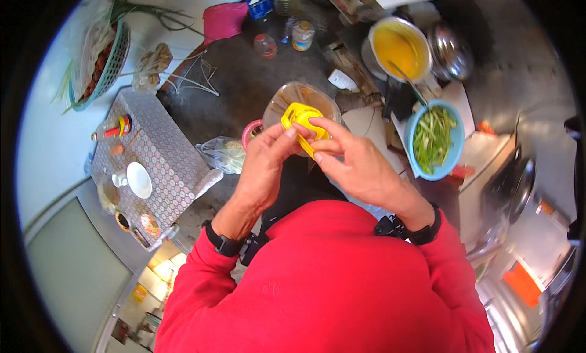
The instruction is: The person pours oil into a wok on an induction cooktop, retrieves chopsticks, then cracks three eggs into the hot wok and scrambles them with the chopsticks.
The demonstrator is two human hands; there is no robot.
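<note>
My left hand [267, 164] and my right hand [357, 167] meet in front of my chest, both gripping a small yellow plastic tool [303, 124] with openings in it. Left fingers pinch its near left edge, right fingers hold its right side. Directly beyond it stands a clear round container [296, 97] with brownish contents, partly hidden by the tool and my fingers. Red sleeves and black wristbands cover both wrists.
A blue bowl of green vegetable strips [434, 139] sits to the right, a pot of yellow liquid [399, 48] behind it. On the left stand a small patterned table [160, 154] with a white dish, a basket [102, 63], a plastic bag [223, 153] and several jars.
</note>
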